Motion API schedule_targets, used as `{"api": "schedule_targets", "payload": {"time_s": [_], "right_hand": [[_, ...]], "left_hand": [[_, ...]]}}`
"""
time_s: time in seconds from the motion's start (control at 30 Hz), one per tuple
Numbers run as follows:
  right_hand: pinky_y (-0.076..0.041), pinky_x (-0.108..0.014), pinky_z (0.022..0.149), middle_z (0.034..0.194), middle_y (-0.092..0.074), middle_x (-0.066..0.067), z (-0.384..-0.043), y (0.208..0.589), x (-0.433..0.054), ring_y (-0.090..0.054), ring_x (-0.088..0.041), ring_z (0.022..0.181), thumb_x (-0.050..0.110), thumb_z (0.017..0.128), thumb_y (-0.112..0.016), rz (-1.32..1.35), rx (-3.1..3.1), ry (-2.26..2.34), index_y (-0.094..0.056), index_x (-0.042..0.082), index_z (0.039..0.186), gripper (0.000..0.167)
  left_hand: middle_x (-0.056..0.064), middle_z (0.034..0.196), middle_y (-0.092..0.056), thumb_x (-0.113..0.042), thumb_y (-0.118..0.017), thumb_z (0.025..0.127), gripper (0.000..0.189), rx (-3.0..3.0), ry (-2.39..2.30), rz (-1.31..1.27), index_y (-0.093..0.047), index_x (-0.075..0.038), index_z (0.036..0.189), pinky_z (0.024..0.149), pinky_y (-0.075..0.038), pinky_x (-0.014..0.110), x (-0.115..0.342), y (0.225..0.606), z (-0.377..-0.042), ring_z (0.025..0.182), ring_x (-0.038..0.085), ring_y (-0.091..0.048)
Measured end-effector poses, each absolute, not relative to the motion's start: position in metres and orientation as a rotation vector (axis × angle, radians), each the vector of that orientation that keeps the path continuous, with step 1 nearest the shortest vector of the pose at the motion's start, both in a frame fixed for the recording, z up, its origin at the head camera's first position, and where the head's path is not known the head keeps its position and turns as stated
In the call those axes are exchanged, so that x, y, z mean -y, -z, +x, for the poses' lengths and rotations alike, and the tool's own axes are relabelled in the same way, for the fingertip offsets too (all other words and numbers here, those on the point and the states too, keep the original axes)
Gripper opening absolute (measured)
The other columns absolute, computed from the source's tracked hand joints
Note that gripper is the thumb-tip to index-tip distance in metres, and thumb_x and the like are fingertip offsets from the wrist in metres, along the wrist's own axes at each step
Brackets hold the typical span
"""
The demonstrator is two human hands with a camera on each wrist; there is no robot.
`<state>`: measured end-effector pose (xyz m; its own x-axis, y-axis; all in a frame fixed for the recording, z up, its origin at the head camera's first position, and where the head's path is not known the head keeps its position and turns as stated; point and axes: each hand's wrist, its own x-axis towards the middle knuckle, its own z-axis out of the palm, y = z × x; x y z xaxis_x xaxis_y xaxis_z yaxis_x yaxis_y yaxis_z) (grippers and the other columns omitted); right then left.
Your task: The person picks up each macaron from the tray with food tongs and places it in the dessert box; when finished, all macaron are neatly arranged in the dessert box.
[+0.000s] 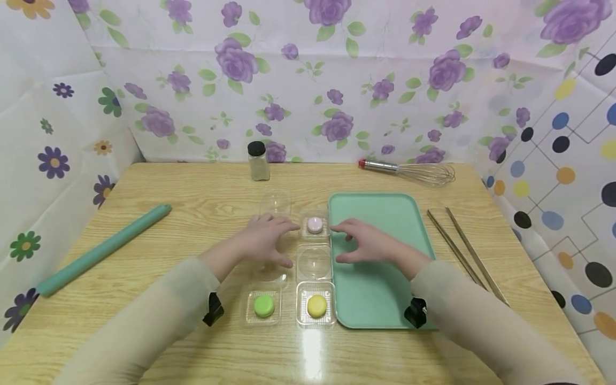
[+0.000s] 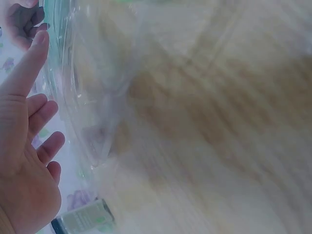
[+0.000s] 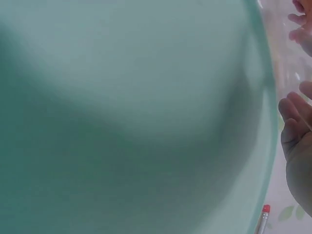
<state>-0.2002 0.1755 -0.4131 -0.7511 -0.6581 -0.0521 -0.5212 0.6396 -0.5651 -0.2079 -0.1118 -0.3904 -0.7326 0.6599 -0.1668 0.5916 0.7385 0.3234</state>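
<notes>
My left hand (image 1: 263,238) hovers with spread fingers left of a clear plastic box holding a pale pink macaron (image 1: 315,225). On the box's other side my right hand (image 1: 363,243) reaches over the tray's left edge, fingers loosely bent and holding nothing. Nearer me, a yellow macaron (image 1: 316,306) sits in an open clear box, its domed lid (image 1: 314,263) folded back. A green macaron (image 1: 263,306) lies in another open box to the left, whose lid is partly hidden by my left hand. In the left wrist view, the left fingers (image 2: 45,117) are apart and hold nothing.
A green tray (image 1: 385,307) lies under my right hand, with metal chopsticks (image 1: 462,251) to its right. Behind it rests a whisk (image 1: 409,170). A black-capped jar (image 1: 259,162) stands at the back; a green rolling pin (image 1: 106,248) lies far left.
</notes>
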Motion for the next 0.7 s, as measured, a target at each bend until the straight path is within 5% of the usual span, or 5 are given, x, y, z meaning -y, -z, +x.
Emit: {"api": "schedule_targets", "payload": {"time_s": [0.37,0.7], "right_hand": [[-0.044,-0.036,0.088,0.131,-0.048,-0.008,-0.181,0.422,-0.176,-0.052,-0.017,0.101,0.043,0.077,-0.074,-0.927,-2.553,0.849,-0.043,0.007,0.139,0.078],[-0.043,-0.036,0.088,0.129,-0.046,-0.006,-0.176,0.43,-0.174,-0.05,-0.016,0.102,0.046,0.076,-0.074,-0.886,-2.531,0.87,-0.042,0.007,0.139,0.081]], "left_hand": [[0.003,0.139,-0.045,-0.056,-0.077,0.065,0.088,-2.655,-0.338,1.048,-0.046,-0.018,0.138,0.092,-0.028,0.045,0.11,0.393,-0.19,0.115,0.024,-0.04],[-0.001,0.139,-0.045,-0.059,-0.075,0.065,0.086,-2.66,-0.314,1.031,-0.047,-0.022,0.136,0.102,-0.021,0.054,0.101,0.396,-0.187,0.124,0.024,-0.037]]}}
